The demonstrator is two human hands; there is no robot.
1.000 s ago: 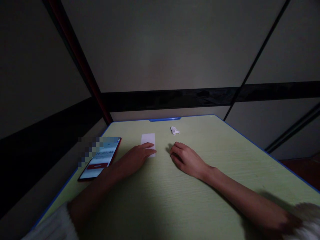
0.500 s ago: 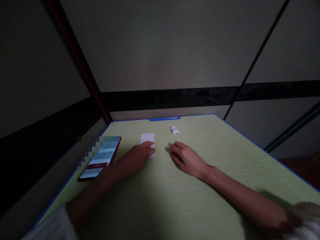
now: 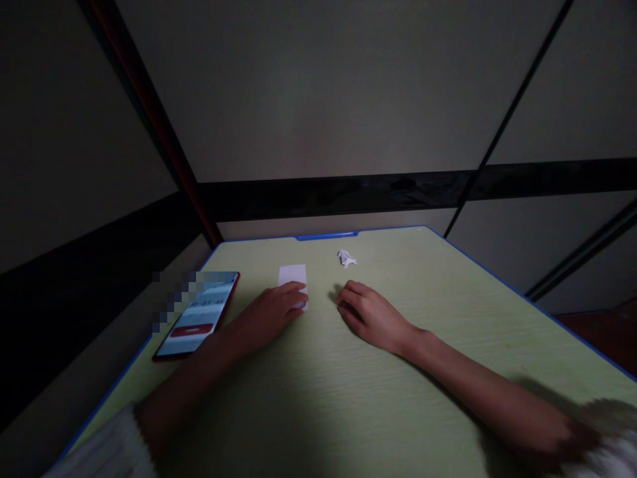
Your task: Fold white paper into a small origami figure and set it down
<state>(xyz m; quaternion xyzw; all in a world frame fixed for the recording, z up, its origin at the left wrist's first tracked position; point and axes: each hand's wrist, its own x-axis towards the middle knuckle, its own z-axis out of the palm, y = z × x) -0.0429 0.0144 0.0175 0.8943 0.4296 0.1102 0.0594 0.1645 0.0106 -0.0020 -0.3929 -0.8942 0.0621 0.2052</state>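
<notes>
A small white sheet of paper lies flat on the table, its lower part covered by my left hand. The fingers of that hand rest over the paper, with the thumb apart below them; it is open. To the right, my right hand rests on the table with loosely curled fingers. A gap shows between its thumb and fingers, and nothing is visible in it. Just beyond it sits a small folded white paper frog, not touched by either hand.
A phone with a timer on its lit screen lies left of my left forearm. The pale green table has a blue edge and a raised blue strip at the back. Panelled walls stand behind and to the left.
The fingers of my left hand have shifted slightly on the paper. My right hand and the paper frog stay where they were.
</notes>
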